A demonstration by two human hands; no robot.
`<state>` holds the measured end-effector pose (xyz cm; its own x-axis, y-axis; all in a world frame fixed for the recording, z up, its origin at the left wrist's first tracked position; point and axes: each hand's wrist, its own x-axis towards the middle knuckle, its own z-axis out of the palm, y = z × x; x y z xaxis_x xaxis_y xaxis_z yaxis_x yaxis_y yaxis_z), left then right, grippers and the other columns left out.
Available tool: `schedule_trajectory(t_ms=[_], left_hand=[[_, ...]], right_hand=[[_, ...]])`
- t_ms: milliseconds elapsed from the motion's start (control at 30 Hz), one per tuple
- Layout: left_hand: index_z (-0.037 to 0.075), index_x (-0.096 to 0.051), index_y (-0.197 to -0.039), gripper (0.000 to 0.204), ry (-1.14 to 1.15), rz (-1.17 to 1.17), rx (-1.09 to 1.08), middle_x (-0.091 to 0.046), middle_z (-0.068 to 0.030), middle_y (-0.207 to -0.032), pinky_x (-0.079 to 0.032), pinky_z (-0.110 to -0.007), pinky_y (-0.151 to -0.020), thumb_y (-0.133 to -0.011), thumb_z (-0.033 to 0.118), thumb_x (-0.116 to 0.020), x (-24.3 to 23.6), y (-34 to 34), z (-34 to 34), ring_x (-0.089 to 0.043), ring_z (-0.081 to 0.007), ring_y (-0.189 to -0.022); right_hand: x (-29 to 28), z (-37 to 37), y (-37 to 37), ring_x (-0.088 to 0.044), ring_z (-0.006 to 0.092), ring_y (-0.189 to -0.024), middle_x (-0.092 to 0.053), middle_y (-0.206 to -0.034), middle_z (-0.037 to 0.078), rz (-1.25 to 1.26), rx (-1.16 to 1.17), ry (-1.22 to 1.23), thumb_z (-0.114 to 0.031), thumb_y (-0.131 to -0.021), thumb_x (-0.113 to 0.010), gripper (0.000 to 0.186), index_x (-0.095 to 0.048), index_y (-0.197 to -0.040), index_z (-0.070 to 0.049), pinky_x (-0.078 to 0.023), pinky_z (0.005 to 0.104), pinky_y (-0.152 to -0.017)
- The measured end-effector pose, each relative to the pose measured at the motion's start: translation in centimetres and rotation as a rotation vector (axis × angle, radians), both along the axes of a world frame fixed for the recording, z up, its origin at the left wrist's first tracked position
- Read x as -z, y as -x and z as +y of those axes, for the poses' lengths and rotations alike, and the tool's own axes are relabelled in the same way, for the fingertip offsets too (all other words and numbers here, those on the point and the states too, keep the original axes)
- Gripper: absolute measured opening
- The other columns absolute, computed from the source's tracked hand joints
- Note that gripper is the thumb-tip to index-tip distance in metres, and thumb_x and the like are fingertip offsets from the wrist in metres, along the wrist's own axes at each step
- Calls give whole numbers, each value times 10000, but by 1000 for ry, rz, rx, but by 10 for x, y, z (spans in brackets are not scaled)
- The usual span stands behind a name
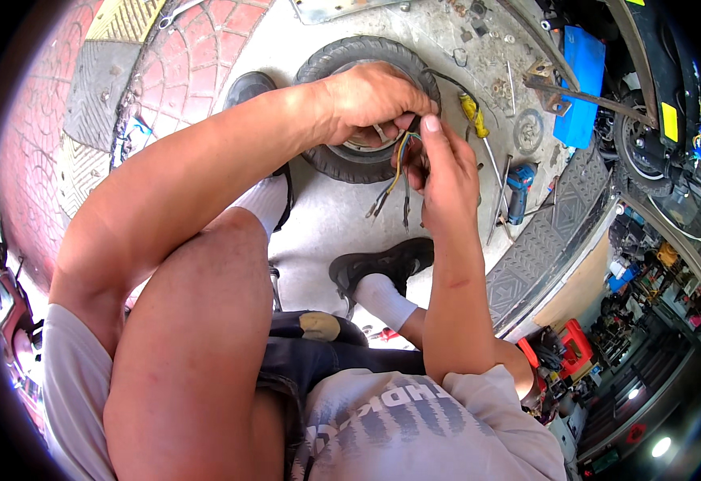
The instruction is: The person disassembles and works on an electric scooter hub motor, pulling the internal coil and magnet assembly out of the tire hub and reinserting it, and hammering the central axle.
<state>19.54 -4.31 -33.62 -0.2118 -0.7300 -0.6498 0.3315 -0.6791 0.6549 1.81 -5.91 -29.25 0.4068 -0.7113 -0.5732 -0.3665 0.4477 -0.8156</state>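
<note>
A scooter wheel with a black tyre (342, 170) lies on the concrete floor (310, 224) between my feet. A black cable ends over it in coloured wires (399, 164), some with dark tips dangling. My left hand (370, 103) has its fingers closed on the cable's sheathed part, above the wheel's centre. My right hand (443, 160) is closed on the same cable just beside it, thumb pointing up. The fingertips of both hands nearly meet, and what lies exactly between them is partly hidden.
At the right lie a yellow screwdriver (472, 114), a blue cordless drill (518, 194), metal rods, a blue box (579, 84) and a metal bracket (553, 96). A textured step (531, 248) runs along the right. Red paving (194, 56) and a wrench (176, 14) are at the upper left.
</note>
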Motion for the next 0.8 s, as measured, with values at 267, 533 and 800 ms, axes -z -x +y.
schedule_trajectory(t_ms=[267,533,800], left_hand=[[-70,-728,-1060,406,254,-376,22,-740,-206,-940,-573,-451,-853,-1014,329,-670,4,12,3,-736,-336,-958],[-68,-669,-983,429,488,-811,-3,-697,-288,-863,-539,-512,-809,-1031,358,-683,6,29,8,-691,-470,-880],[-37,-620,-1034,367,289,-632,-226,-675,-178,-745,-555,-451,-669,-1072,326,-656,24,37,-3,-711,-305,-764]], right_hand=[[-7,-1,22,-457,77,-664,-539,-710,-38,182,-163,106,-284,-1095,-651,322,-726,-994,12,-372,286,-611],[4,0,24,-551,138,-657,-599,-680,71,230,-242,156,-227,-1075,-650,265,-719,-982,12,-433,345,-626],[-14,33,17,-647,266,-585,-680,-688,153,289,-291,254,-210,-1099,-598,308,-646,-900,20,-510,416,-606]])
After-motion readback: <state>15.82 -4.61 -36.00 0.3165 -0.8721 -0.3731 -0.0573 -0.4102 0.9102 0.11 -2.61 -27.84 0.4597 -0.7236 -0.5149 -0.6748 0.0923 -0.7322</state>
